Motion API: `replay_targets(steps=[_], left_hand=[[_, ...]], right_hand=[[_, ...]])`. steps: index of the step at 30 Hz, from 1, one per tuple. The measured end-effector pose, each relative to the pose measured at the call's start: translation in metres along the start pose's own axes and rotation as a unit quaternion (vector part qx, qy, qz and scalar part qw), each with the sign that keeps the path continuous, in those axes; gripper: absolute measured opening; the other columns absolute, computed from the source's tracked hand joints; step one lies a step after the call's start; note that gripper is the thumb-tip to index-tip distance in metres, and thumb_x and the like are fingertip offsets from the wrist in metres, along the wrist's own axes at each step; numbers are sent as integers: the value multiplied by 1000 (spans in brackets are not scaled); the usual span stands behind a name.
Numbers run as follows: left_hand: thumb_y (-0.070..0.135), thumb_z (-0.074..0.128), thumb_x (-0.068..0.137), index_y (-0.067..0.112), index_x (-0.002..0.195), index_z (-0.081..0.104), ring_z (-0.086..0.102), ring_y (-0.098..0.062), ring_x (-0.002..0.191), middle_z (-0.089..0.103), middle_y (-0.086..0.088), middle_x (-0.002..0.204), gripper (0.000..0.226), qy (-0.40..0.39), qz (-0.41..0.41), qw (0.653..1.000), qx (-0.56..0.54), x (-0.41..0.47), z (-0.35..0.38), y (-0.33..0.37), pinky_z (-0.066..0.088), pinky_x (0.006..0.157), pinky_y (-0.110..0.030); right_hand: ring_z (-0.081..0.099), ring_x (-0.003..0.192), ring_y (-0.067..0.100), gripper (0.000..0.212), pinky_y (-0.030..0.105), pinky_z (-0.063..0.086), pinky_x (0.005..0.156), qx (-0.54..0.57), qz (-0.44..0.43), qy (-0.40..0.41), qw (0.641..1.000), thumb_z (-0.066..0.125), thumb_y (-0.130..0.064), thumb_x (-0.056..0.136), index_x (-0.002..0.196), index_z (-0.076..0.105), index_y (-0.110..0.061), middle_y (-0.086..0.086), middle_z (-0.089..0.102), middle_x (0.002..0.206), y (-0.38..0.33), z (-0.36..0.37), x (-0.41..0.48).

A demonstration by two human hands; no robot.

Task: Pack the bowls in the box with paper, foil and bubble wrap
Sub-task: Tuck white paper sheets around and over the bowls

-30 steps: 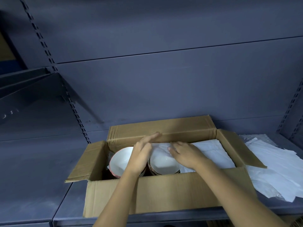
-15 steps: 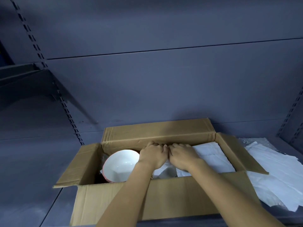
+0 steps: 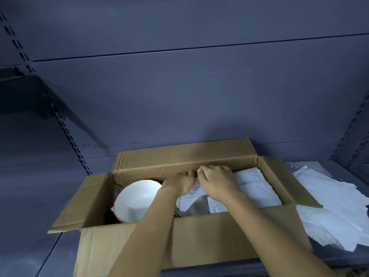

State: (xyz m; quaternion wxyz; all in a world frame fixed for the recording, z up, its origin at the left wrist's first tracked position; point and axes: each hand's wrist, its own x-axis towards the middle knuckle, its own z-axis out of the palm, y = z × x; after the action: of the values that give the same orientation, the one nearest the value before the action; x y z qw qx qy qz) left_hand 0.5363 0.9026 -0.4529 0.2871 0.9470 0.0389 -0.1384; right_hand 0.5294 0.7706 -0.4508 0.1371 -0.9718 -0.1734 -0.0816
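Observation:
An open cardboard box [image 3: 219,236] stands on a grey shelf. At its left end sits a white bowl [image 3: 137,198] with a pink outside, uncovered. White paper [image 3: 255,186] fills the middle and right of the box and hides whatever lies beneath it. My left hand [image 3: 179,183] and my right hand [image 3: 217,182] lie side by side on this paper near the box's far wall. The fingers of both curl down over the paper's far edge and grip it. A dark gap shows under the paper near the front wall.
Loose sheets of white paper [image 3: 329,206] on clear plastic wrap [image 3: 305,166] lie on the shelf right of the box. The box flaps stand out to the left [image 3: 79,200], right [image 3: 287,182] and back. The grey shelf back panel rises close behind.
A second white bowl in the middle of the box was visible one second ago and is now covered by paper. Both hands moved together toward the far wall and curled their fingers.

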Motion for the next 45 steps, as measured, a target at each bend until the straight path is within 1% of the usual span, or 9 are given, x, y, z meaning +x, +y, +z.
replay_targets(steps=[5, 9, 11, 13, 17, 26, 37, 42, 45], left_hand=[[23, 21, 99, 12, 118, 56, 50, -31, 119, 55, -12, 132, 41, 23, 9, 997, 70, -2, 2, 1, 39, 99, -41], [28, 41, 90, 15, 110, 62, 59, -31, 104, 65, -10, 115, 32, 140, 57, 973, 176, -13, -3, 3, 42, 78, -31], [34, 45, 82, 21, 114, 62, 59, -28, 106, 66, -4, 115, 39, 176, 137, 960, 169, -22, -2, 0, 44, 82, -30], [44, 47, 77, 26, 126, 53, 52, -23, 119, 58, 2, 129, 52, 128, 199, 958, 160, -30, 4, -4, 40, 95, -31], [41, 61, 80, 20, 146, 25, 24, -20, 138, 31, 2, 149, 77, 20, 195, 959, 206, -35, 12, -4, 19, 109, -31], [8, 43, 90, 11, 134, 37, 34, -24, 133, 40, -5, 141, 44, 78, 163, 933, 312, -30, 7, -5, 27, 106, -36], [11, 46, 91, 10, 131, 39, 38, -25, 129, 43, -7, 136, 41, 125, 168, 914, 346, -25, 6, 2, 30, 103, -37], [43, 47, 87, 14, 147, 23, 23, -22, 139, 28, -2, 151, 70, 58, 170, 936, 302, -32, 11, -9, 16, 113, -35], [59, 31, 73, 16, 149, 19, 17, -21, 141, 25, 0, 153, 88, 65, 155, 939, 299, -34, 14, -9, 10, 118, -36]], right_hand=[[57, 98, 28, 32, 32, 32, 75, 19, 22, -60, 998, 30, -27, 96, 97, 58, -12, 6, 66, 106, 2, -3, -4], [52, 110, 26, 30, 36, 34, 88, -10, 7, -90, 996, 34, -27, 94, 107, 58, -16, 5, 60, 117, 2, -1, -5], [48, 116, 26, 33, 37, 32, 94, -37, 8, -101, 994, 33, -28, 96, 113, 58, -16, 4, 58, 123, 2, 0, -5], [46, 119, 25, 35, 38, 30, 97, -60, 12, -109, 992, 32, -30, 97, 116, 57, -15, 4, 57, 125, 3, 1, -5], [46, 119, 23, 36, 38, 28, 100, -58, 29, -92, 994, 28, -29, 99, 109, 60, -16, 2, 58, 123, 4, 3, -4], [48, 120, 20, 38, 34, 21, 111, -11, 6, -81, 997, 27, -33, 100, 110, 59, -16, 1, 59, 123, 3, 5, -4], [46, 123, 20, 38, 34, 31, 102, 11, -13, -75, 997, 40, -39, 94, 124, 50, -18, 0, 54, 129, 1, -2, -8], [39, 133, 20, 48, 34, 27, 111, 22, -26, -133, 990, 38, -37, 96, 139, 41, -16, 2, 45, 144, 2, -1, -13], [37, 134, 19, 48, 34, 26, 111, 21, -31, -129, 991, 36, -37, 97, 141, 39, -19, -1, 43, 145, 3, -2, -14]])
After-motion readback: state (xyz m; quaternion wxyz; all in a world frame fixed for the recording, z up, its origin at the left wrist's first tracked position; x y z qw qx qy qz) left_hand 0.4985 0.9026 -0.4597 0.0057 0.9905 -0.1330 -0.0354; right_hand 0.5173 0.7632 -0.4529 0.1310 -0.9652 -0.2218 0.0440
